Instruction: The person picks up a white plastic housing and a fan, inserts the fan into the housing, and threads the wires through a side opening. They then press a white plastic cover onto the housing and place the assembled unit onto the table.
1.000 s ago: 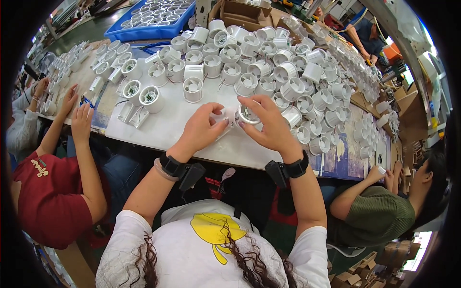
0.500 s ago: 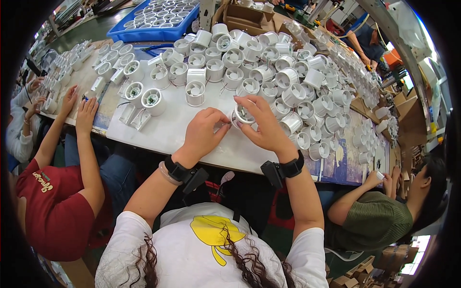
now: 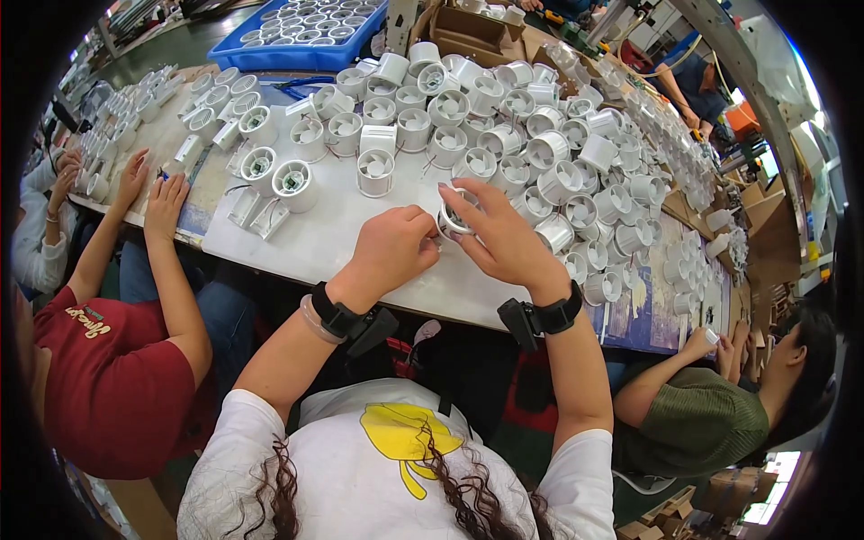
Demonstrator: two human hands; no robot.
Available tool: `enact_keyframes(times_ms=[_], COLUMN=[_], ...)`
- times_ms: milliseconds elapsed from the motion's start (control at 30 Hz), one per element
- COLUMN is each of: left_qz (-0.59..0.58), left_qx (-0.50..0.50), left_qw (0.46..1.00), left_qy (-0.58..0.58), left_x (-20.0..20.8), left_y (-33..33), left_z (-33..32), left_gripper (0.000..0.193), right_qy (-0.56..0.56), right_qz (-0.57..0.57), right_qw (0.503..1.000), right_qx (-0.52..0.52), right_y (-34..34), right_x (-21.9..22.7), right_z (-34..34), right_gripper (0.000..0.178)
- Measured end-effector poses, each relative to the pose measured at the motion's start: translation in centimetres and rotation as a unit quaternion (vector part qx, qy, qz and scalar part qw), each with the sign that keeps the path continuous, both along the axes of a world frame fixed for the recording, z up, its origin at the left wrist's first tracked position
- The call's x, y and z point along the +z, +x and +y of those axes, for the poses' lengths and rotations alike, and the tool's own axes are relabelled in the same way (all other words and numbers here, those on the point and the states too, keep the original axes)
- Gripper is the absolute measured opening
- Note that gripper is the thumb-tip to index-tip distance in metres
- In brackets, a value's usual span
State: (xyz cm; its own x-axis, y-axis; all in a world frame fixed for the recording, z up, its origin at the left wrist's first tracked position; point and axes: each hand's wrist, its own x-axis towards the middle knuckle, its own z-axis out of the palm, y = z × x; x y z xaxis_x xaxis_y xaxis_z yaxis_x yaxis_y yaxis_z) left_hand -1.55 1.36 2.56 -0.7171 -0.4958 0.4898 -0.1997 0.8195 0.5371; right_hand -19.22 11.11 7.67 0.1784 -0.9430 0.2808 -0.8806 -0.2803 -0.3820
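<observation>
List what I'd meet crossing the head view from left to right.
Red-shirted co-worker, two adjoining cylinders with circuit boards, wearer's left hand, wearer's right hand with an open white cylinder in its grip, green-shirted co-worker.

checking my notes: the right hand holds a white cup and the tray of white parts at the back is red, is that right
Not quite: the tray is blue, not red, as the head view shows. The rest stands: the right hand holds a white cup, and the tray at the back holds white parts.
</observation>
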Motion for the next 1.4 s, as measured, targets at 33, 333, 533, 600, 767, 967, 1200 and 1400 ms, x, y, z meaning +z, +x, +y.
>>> enact_keyframes(times_ms=[33,333,533,600,767,967,1200,1400], left_qz=[-0.007,-0.034,-0.047,-0.062,0.011,0.119,0.102,0.139], left_qx=[-0.006,-0.068,-0.138,-0.151,-0.199,-0.291,-0.279,-0.239], left_qw=[1.0,0.992,0.967,0.958,0.831,0.626,0.719,0.728], left_qy=[-0.002,0.105,0.209,0.237,0.518,0.714,0.628,0.627], left_x=[0.1,0.5,1.2,1.9,3.2,3.7,3.1,2.2], left_y=[0.0,1.5,1.8,2.1,1.9,-1.6,-2.2,-1.7], left_z=[0.0,-0.2,-0.6,-0.9,-1.7,1.4,2.3,2.7], left_gripper=[0.012,0.011,0.009,0.008,0.025,0.06,0.064,0.059], right_qy=[-0.008,-0.01,0.029,0.043,0.098,0.045,0.051,0.045], right_qz=[0.03,0.069,0.008,-0.021,-0.231,-0.331,-0.432,-0.477], right_qw=[1.0,0.998,1.0,0.999,0.966,0.936,0.9,0.878], right_qx=[0.004,0.004,-0.001,-0.002,0.065,0.112,0.019,-0.013], right_y=[-0.1,0.4,-0.1,-0.4,-1.1,0.4,1.6,3.0], right_x=[-0.1,-0.4,-2.1,-2.2,0.6,2.4,0.5,-0.1], right_z=[0.0,1.1,1.6,1.8,2.7,3.5,3.3,2.6], right_gripper=[0.059,0.063,0.066,0.067,0.066,0.06,0.049,0.036])
